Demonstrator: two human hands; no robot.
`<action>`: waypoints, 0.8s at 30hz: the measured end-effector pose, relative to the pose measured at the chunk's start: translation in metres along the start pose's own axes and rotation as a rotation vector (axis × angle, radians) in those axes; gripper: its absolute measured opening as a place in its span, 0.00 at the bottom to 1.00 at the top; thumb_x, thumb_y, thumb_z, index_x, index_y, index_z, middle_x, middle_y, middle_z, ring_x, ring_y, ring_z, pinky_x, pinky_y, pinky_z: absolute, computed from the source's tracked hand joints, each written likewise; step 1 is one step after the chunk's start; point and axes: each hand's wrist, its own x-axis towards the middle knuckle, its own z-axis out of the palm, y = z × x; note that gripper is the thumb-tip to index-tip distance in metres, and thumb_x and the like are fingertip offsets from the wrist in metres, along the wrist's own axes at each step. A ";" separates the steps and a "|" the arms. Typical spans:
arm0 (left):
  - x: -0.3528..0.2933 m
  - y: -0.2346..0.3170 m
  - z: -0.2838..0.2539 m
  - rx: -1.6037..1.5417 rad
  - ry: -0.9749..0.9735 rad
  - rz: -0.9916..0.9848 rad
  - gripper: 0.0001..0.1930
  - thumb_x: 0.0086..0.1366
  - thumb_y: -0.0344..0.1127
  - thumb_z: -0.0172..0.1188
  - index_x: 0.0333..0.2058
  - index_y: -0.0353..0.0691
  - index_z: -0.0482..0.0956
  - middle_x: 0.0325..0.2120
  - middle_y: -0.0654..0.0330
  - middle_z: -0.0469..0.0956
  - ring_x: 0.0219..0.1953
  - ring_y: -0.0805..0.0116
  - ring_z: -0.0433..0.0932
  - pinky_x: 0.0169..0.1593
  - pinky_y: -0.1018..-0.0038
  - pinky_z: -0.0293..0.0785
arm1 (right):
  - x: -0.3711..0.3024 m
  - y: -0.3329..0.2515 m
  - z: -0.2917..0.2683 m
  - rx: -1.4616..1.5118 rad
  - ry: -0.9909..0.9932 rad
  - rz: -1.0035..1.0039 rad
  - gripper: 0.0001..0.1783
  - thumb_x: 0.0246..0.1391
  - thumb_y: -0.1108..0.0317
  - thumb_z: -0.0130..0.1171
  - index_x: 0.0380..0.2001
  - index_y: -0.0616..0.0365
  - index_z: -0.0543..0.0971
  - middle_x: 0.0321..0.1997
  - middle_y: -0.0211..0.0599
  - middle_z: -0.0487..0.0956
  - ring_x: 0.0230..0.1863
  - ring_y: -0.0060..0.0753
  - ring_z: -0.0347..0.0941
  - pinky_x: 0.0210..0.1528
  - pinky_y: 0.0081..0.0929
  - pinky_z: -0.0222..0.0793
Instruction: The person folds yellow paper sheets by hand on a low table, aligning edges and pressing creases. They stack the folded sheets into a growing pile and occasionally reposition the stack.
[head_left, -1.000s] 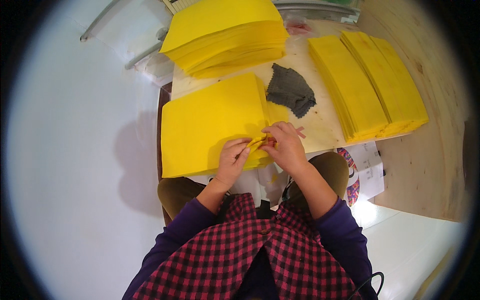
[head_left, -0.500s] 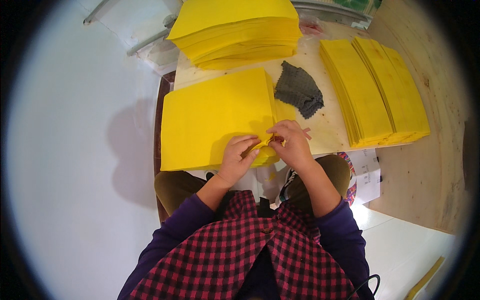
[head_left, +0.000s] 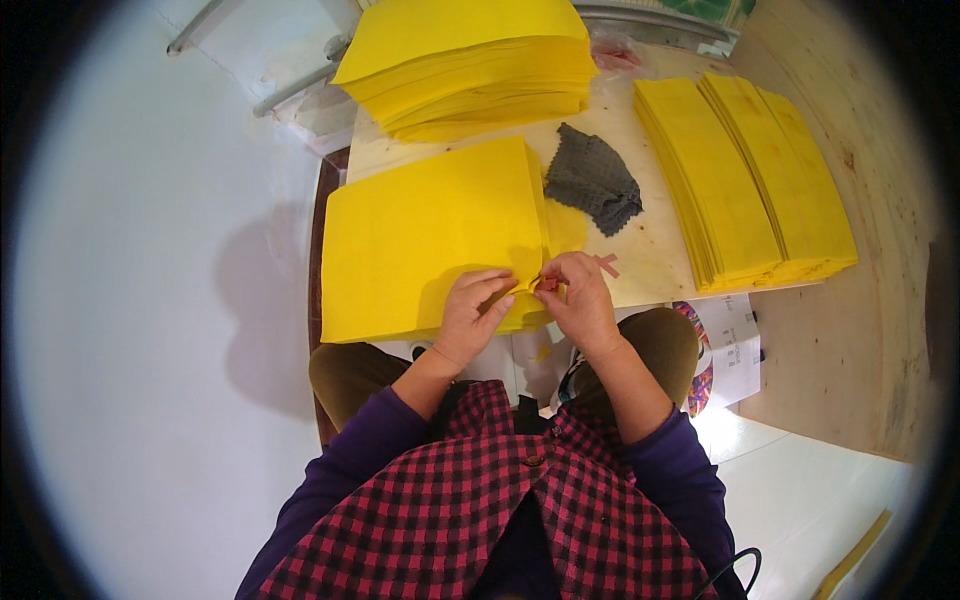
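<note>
A thick stack of yellow fabric-like sheets (head_left: 425, 230) lies in front of me at the near side of the table. At its near right corner, my left hand (head_left: 470, 315) pinches the folded-up edge of the top sheet between thumb and fingers. Close beside it, my right hand (head_left: 582, 305) is closed at the same corner, with a small reddish piece (head_left: 548, 285) showing between its fingertips. Fingers partly cover the fold. Just right of that hand, a reddish crossed strip (head_left: 606, 265) lies on the table.
A crumpled dark grey cloth (head_left: 593, 183) with zigzag edges lies right of the stack. Another yellow stack (head_left: 460, 85) stands at the back, and narrower yellow bundles (head_left: 715, 180) at the right. A white wall (head_left: 140, 330) borders the left, a wooden panel (head_left: 840, 330) the right.
My right hand has turned and shifted slightly left and down at the corner, uncovering the reddish piece in its fingers and more of the crossed strip. My left hand keeps its pinch.
</note>
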 end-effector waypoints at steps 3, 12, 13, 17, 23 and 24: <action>0.000 0.000 -0.001 -0.005 -0.004 -0.014 0.13 0.64 0.36 0.59 0.44 0.34 0.80 0.46 0.52 0.78 0.50 0.58 0.74 0.54 0.68 0.69 | -0.002 0.000 -0.001 -0.023 0.008 -0.038 0.16 0.39 0.83 0.62 0.35 0.60 0.75 0.34 0.41 0.74 0.38 0.43 0.73 0.42 0.32 0.70; -0.002 0.000 0.002 -0.002 0.032 -0.045 0.13 0.66 0.37 0.56 0.42 0.32 0.80 0.44 0.51 0.79 0.49 0.56 0.74 0.53 0.68 0.69 | -0.005 0.000 0.000 -0.022 0.040 -0.062 0.15 0.42 0.82 0.60 0.36 0.60 0.75 0.35 0.42 0.73 0.36 0.43 0.73 0.39 0.33 0.71; -0.003 -0.001 0.002 0.000 0.036 -0.047 0.13 0.67 0.37 0.56 0.42 0.32 0.80 0.44 0.50 0.79 0.49 0.56 0.74 0.53 0.68 0.69 | -0.006 0.000 0.001 -0.014 0.043 -0.056 0.15 0.42 0.82 0.60 0.36 0.59 0.76 0.35 0.42 0.73 0.36 0.44 0.73 0.39 0.33 0.71; -0.006 -0.005 0.004 -0.048 0.079 -0.108 0.13 0.68 0.36 0.55 0.42 0.31 0.79 0.42 0.49 0.79 0.49 0.55 0.75 0.53 0.68 0.68 | -0.009 -0.001 0.001 -0.001 0.060 -0.113 0.15 0.40 0.83 0.60 0.34 0.55 0.79 0.35 0.39 0.73 0.39 0.45 0.71 0.40 0.34 0.70; -0.007 -0.010 0.004 -0.108 0.098 -0.152 0.13 0.69 0.36 0.54 0.43 0.30 0.79 0.42 0.48 0.79 0.48 0.56 0.76 0.54 0.69 0.68 | -0.012 -0.001 0.000 -0.167 0.042 -0.214 0.15 0.33 0.82 0.63 0.27 0.50 0.82 0.36 0.33 0.74 0.40 0.41 0.70 0.41 0.31 0.68; -0.007 -0.009 0.003 -0.107 0.094 -0.159 0.14 0.69 0.36 0.54 0.43 0.30 0.79 0.42 0.48 0.79 0.48 0.57 0.76 0.54 0.69 0.68 | -0.012 -0.001 0.000 -0.166 0.047 -0.220 0.15 0.33 0.82 0.63 0.27 0.50 0.82 0.36 0.33 0.74 0.40 0.41 0.70 0.41 0.31 0.68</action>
